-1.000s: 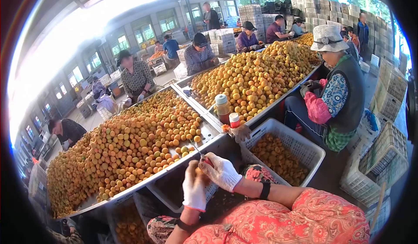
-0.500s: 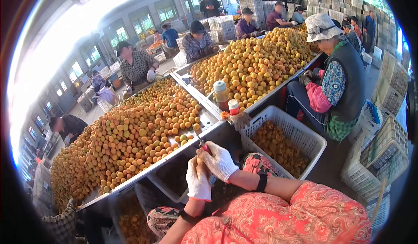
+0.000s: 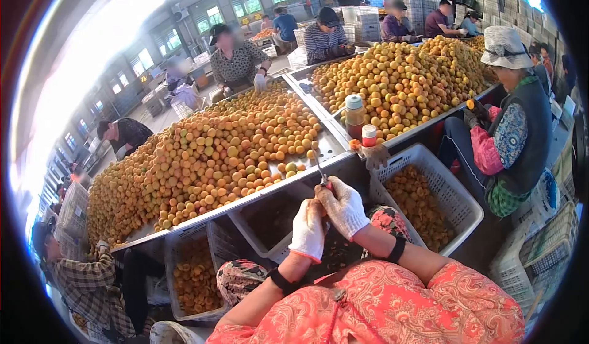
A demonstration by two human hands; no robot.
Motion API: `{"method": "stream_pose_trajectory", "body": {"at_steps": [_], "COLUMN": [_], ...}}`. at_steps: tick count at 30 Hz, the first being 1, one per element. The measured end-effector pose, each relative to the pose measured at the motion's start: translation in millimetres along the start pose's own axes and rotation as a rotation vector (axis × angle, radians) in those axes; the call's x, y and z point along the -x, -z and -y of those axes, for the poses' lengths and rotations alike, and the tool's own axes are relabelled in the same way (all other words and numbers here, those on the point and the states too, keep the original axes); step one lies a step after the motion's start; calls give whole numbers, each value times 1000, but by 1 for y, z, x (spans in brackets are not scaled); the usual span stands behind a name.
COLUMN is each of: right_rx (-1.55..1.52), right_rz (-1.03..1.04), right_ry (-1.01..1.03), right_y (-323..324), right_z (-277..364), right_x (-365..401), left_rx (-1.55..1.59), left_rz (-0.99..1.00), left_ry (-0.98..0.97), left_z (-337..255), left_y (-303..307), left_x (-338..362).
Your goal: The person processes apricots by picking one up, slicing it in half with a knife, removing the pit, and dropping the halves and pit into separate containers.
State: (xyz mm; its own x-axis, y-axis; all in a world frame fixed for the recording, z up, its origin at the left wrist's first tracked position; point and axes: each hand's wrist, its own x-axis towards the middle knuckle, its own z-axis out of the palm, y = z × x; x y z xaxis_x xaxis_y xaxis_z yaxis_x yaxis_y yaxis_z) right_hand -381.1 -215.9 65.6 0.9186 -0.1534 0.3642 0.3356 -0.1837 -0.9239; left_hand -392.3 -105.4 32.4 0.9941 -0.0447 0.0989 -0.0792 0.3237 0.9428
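My left hand (image 3: pixel 308 231), in a white glove, is closed around a small orange apricot, mostly hidden by the fingers. My right hand (image 3: pixel 343 206), also gloved, grips a red-handled knife (image 3: pixel 323 177) whose thin blade points up and away, right against the left hand. Both hands hover just in front of the metal sorting table (image 3: pixel 319 150), which carries a big heap of apricots (image 3: pixel 221 154). A white plastic crate (image 3: pixel 457 193) with cut apricot pieces stands to the right of my hands.
A second heap of apricots (image 3: pixel 399 80) fills the far table. Two bottles (image 3: pixel 354 115) and a spare glove (image 3: pixel 374 155) sit at the table corner. A person in a white hat (image 3: pixel 509 123) sits at right; other people work around the tables. Crates (image 3: pixel 193 276) stand below.
The view has swung left and down, so the table and heaps now sit further right. My hands stay together on the apricot and knife, shifted slightly up and right in the frame.
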Motion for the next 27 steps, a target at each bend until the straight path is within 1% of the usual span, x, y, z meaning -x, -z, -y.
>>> {"method": "stream_pose_trajectory", "body": {"at_steps": [2, 3, 4, 5, 7, 8, 10, 11, 13, 14, 16, 17, 18, 20, 21, 23, 24, 25, 26, 27], "right_rx": [58, 77, 74, 103, 162, 158, 207, 205, 252, 253, 288, 295, 298, 353, 369, 336, 303, 263, 222, 186], "right_rz": [-6, -38, -29, -40, -50, -45, -39, -35, -10, -2, 17, 58, 58, 124, 141, 137, 126, 74, 20, 9], "right_ry": [-16, 40, 40, 66, 134, 135, 272, 271, 323, 316, 361, 345, 331, 409, 434, 407, 384, 360, 337, 275], "right_y": [0, 0, -1, -1, 0, -1, -4, -4, -6, -7, -10, -9, -9, -9, -8, -6, -5, -5, -5, -6], "right_z": [-2, 2, 4, 5, 10, 13, 16, 17, 18, 18, 16, 15, 12, 7, 6, 6, 5, 3, 1, -4], "right_x": [-2, -3, -3, -4, -5, -5, -4, -4, -3, -4, -2, -1, -1, -2, -3, -3, -3, -3, -4, -7], "left_rx": [-14, 5, 27, 27, 184, 183, 659, 660, 729, 733, 650, 544, 543, 382, 386, 536, 607, 606, 514, 417], "left_rz": [25, 18, 12, 4, 0, -6, -90, -95, -56, -65, -84, -158, -161, -246, -255, -202, -172, -174, -145, -115], "left_ry": [-38, 14, 65, 63, 303, 300, 424, 423, 504, 509, 583, 674, 687, 745, 753, 711, 688, 692, 528, 367], "left_z": [-2, -7, -10, -9, -7, -6, -6, -7, -8, -10, -19, -21, -22, -20, -18, -13, -10, -1, 12, 13], "left_y": [-3, -6, -7, -4, 3, 1, -8, -8, -6, -6, -8, -7, -6, -4, -4, -2, -1, 3, 9, 9], "left_x": [2, 2, 2, 0, -6, -9, -15, -16, -13, -12, -5, -3, -2, 1, 1, -5, -7, -11, -18, -21]}}
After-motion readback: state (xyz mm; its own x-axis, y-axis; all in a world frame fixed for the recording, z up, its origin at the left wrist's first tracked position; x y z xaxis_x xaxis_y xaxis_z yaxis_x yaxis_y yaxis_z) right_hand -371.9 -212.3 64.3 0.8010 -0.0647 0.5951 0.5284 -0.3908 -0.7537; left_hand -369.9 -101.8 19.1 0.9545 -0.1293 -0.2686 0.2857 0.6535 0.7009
